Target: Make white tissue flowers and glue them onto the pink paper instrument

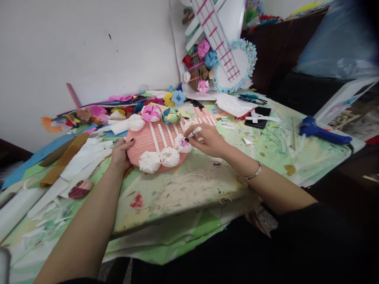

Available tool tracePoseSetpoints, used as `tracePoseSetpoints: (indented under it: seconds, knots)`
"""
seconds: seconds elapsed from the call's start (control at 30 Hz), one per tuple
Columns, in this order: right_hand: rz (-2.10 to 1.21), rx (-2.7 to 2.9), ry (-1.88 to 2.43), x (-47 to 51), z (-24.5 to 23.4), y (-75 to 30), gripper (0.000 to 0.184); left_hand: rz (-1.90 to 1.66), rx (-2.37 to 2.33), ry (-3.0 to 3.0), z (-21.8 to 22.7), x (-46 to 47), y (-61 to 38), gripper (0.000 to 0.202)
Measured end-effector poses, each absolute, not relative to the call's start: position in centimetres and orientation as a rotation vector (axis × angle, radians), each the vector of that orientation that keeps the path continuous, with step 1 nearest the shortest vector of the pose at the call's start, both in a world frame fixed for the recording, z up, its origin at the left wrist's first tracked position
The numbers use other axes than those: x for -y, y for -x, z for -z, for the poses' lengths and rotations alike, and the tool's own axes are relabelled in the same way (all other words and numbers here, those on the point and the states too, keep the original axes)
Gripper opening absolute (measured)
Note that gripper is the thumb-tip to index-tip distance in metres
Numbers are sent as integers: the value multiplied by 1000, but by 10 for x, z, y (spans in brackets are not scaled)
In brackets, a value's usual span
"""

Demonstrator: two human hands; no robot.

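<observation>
A pink cardboard guitar (139,146) lies on the table, with thin white strings and white paper strips across its body. My left hand (120,154) is closed on its left edge, thumb on top. In my right hand (209,139) is a slim white marker (194,132), pinched over a white paper flower (182,143) with pink-purple marks at its centre. The marker's tip is hidden by my fingers. Two plain white paper flowers (169,157) sit along the near rim. At the far rim are a pink-and-white flower (151,113) and a green-blue one (171,116).
Paper scraps (85,159) and coloured crepe paper cover the left side. Behind stand finished paper guitars (235,65) against the wall. To the right lie a black phone (258,117), glasses (252,99) and a blue glue gun (324,132). The table's near edge (183,211) is close.
</observation>
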State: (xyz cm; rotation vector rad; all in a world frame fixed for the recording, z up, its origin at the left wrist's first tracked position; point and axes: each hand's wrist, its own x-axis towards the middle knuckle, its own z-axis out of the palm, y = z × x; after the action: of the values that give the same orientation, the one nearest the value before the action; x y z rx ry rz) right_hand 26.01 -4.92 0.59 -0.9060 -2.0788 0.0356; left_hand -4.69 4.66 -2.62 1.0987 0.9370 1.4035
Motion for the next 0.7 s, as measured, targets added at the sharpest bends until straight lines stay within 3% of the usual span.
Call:
tracePoseSetpoints:
  seconds: [0.4,0.7]
  knots:
    - [10,2097,926,49,-5,-260,11,-1374,-931,-1071,26,-49,49,42]
    - [67,2094,872,48,-4,-260,12,-1390,-921,-1067,25,-45,46,37]
